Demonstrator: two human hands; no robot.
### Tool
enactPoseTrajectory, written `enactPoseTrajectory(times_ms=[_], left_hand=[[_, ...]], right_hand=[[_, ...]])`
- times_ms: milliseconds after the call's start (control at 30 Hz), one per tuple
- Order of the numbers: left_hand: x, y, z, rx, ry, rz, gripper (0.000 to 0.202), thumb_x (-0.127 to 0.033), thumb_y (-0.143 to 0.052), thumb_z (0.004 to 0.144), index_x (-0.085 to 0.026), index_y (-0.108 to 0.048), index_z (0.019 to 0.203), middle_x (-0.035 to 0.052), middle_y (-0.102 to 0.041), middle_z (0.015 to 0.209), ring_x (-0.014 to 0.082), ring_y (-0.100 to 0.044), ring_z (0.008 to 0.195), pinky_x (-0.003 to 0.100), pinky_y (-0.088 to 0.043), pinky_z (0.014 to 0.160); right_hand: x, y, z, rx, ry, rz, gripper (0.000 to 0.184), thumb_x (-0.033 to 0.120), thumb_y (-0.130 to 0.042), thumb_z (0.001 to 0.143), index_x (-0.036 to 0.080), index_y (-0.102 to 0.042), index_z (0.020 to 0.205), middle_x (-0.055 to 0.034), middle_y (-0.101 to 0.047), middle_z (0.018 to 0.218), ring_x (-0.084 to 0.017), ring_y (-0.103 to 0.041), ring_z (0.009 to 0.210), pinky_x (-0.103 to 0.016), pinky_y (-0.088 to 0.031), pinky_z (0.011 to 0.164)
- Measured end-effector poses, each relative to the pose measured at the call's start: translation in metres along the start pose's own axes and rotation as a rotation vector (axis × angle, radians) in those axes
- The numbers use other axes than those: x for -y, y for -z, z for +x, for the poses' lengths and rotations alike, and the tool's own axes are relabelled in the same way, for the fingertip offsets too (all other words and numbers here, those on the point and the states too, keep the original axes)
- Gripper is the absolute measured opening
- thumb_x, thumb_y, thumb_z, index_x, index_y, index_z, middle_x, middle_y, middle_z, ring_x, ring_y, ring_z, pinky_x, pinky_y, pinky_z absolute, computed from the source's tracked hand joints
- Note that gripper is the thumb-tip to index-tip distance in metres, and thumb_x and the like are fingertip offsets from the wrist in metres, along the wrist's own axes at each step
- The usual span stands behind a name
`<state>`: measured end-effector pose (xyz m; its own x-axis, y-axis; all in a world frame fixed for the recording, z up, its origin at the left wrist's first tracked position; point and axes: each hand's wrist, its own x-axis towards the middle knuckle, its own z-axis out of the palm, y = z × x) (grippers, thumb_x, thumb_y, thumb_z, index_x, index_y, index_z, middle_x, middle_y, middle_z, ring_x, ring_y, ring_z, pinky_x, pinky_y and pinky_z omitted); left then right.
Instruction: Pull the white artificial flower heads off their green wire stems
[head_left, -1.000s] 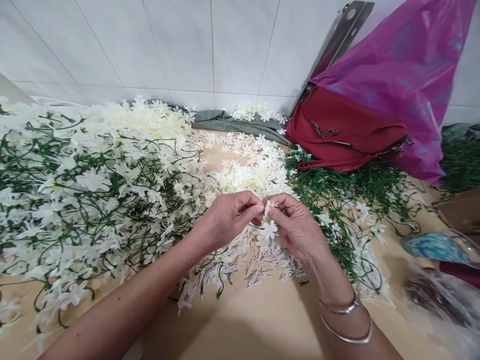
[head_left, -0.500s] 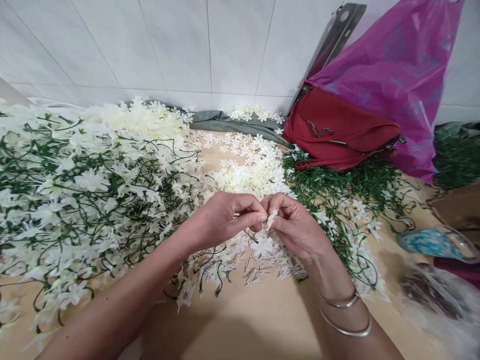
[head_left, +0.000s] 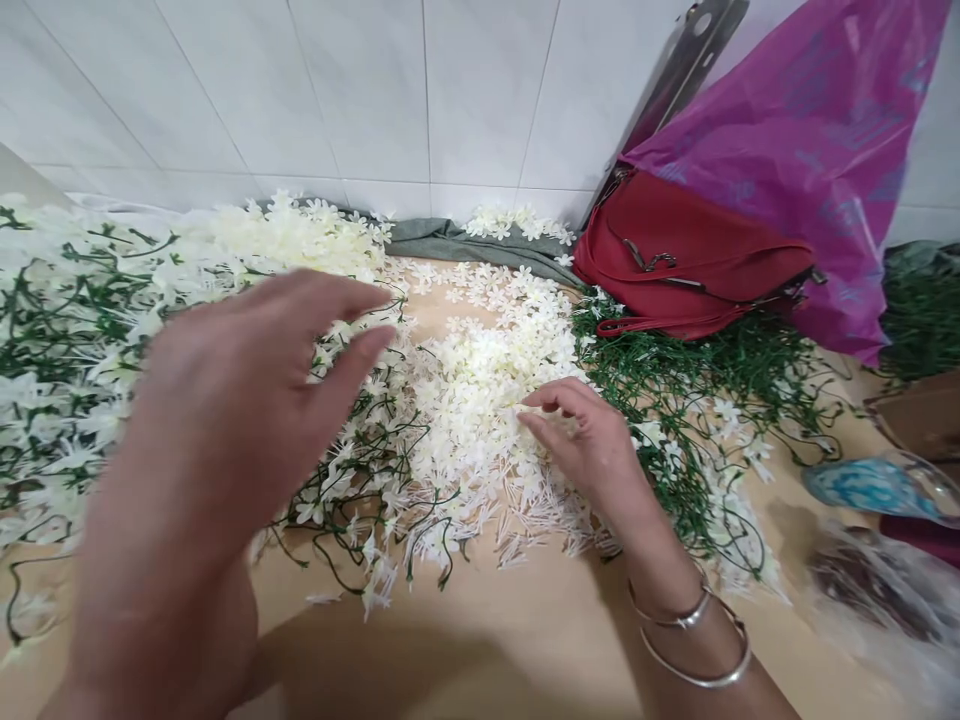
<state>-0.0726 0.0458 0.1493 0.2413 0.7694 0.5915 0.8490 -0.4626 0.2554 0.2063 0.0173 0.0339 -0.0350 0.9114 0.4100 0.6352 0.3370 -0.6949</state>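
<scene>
My left hand (head_left: 247, 400) is raised close to the camera, somewhat blurred, with thumb and fingers apart and nothing seen between them. It hangs over the left heap of white artificial flowers (head_left: 75, 440) with green stems. Low over the middle pile of loose white flower heads (head_left: 480, 390) is my right hand (head_left: 589, 440). Its thumb and forefinger point left with a small gap, and no flower shows in them. Short white stalk pieces (head_left: 521, 525) lie scattered in front of the pile. A tangle of bare green stems (head_left: 667, 385) lies right of my right hand.
A red bag (head_left: 690, 255) rests on the green stems against a purple plastic bag (head_left: 825, 170). Behind stands a white tiled wall (head_left: 360, 90) with a grey-green cloth (head_left: 450, 238) along its foot. Clear plastic wrap (head_left: 885, 600) and a blue-patterned item (head_left: 862, 484) are at the right.
My hands were together, pinching a small white flower between them. They have parted: the left swung up and left toward the camera, while the right stayed near its place and loosened its pinch.
</scene>
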Motion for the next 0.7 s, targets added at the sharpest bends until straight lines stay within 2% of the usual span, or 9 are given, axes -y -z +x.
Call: enactPoseTrajectory(times_ms=[33, 100, 167, 233, 300, 400, 533, 700], left_hand=[[-0.013, -0.011, -0.001, 0.072, -0.077, -0.05, 0.022, -0.034, -0.065, 0.097, -0.023, -0.075, 0.113, 0.0011, -0.077, 0.113, 0.0188, -0.07, 0.09, 0.032, -0.05, 0.087], [-0.03, -0.039, -0.003, 0.258, -0.124, -0.116, 0.019, -0.025, -0.06, 0.1, -0.02, -0.075, 0.111, 0.0038, -0.077, 0.108, 0.018, -0.07, 0.083, 0.03, -0.051, 0.077], [-0.036, -0.068, -0.007, 0.443, -0.148, -0.121, 0.021, -0.021, -0.054, 0.102, -0.016, -0.073, 0.111, 0.0078, -0.075, 0.109, 0.0192, -0.07, 0.082, 0.031, -0.05, 0.072], [-0.034, -0.091, -0.011, 0.555, -0.145, -0.07, 0.021, -0.018, -0.052, 0.103, -0.014, -0.071, 0.111, 0.0099, -0.073, 0.108, 0.0209, -0.068, 0.082, 0.032, -0.047, 0.069], [-0.03, -0.105, -0.014, 0.593, -0.141, -0.034, 0.02, -0.018, -0.05, 0.103, -0.013, -0.069, 0.111, 0.0108, -0.071, 0.107, 0.0214, -0.066, 0.083, 0.031, -0.045, 0.066], [-0.029, -0.113, -0.015, 0.573, -0.154, -0.014, 0.019, -0.019, -0.05, 0.104, -0.012, -0.066, 0.112, 0.0112, -0.069, 0.109, 0.0208, -0.065, 0.085, 0.03, -0.043, 0.065], [-0.031, -0.116, -0.017, 0.532, -0.186, 0.009, 0.016, -0.022, -0.054, 0.104, -0.013, -0.066, 0.11, 0.0106, -0.068, 0.111, 0.0212, -0.064, 0.086, 0.031, -0.043, 0.066], [-0.035, -0.122, -0.019, 0.574, -0.211, 0.001, 0.019, -0.019, -0.052, 0.104, -0.014, -0.069, 0.098, 0.0085, -0.068, 0.101, 0.0217, -0.063, 0.089, 0.031, -0.043, 0.07]], right_hand=[[0.001, -0.004, -0.001, 0.036, 0.035, -0.069, 0.009, 0.024, -0.075, 0.088, 0.022, -0.07, 0.096, -0.0055, -0.071, 0.096, -0.023, -0.062, 0.091, -0.038, -0.048, 0.082], [0.001, -0.009, -0.003, 0.112, 0.062, -0.199, 0.01, 0.021, -0.074, 0.089, 0.022, -0.069, 0.098, -0.0068, -0.071, 0.099, -0.026, -0.06, 0.094, -0.041, -0.047, 0.085], [-0.001, -0.011, -0.004, 0.146, 0.048, -0.269, 0.005, 0.019, -0.071, 0.091, 0.022, -0.067, 0.092, -0.0058, -0.07, 0.093, -0.025, -0.06, 0.089, -0.042, -0.046, 0.083], [-0.004, -0.01, -0.004, 0.081, 0.031, -0.261, 0.006, 0.019, -0.069, 0.092, 0.022, -0.066, 0.088, -0.0047, -0.069, 0.088, -0.025, -0.061, 0.086, -0.041, -0.047, 0.082], [-0.008, -0.006, -0.002, -0.04, 0.015, -0.219, 0.005, 0.02, -0.068, 0.093, 0.021, -0.066, 0.088, -0.0049, -0.069, 0.089, -0.024, -0.063, 0.088, -0.041, -0.048, 0.083], [-0.009, -0.001, -0.001, -0.167, -0.014, -0.147, 0.005, 0.021, -0.063, 0.095, 0.021, -0.067, 0.092, -0.0047, -0.071, 0.091, -0.023, -0.066, 0.088, -0.039, -0.05, 0.082], [-0.005, -0.002, -0.001, -0.226, -0.019, -0.105, 0.011, 0.022, -0.06, 0.098, 0.022, -0.071, 0.097, -0.0047, -0.074, 0.094, -0.022, -0.069, 0.09, -0.038, -0.051, 0.083], [-0.005, -0.006, -0.001, -0.242, 0.004, -0.145, 0.016, 0.023, -0.058, 0.1, 0.022, -0.073, 0.104, -0.0065, -0.078, 0.101, -0.023, -0.072, 0.095, -0.04, -0.053, 0.088]])
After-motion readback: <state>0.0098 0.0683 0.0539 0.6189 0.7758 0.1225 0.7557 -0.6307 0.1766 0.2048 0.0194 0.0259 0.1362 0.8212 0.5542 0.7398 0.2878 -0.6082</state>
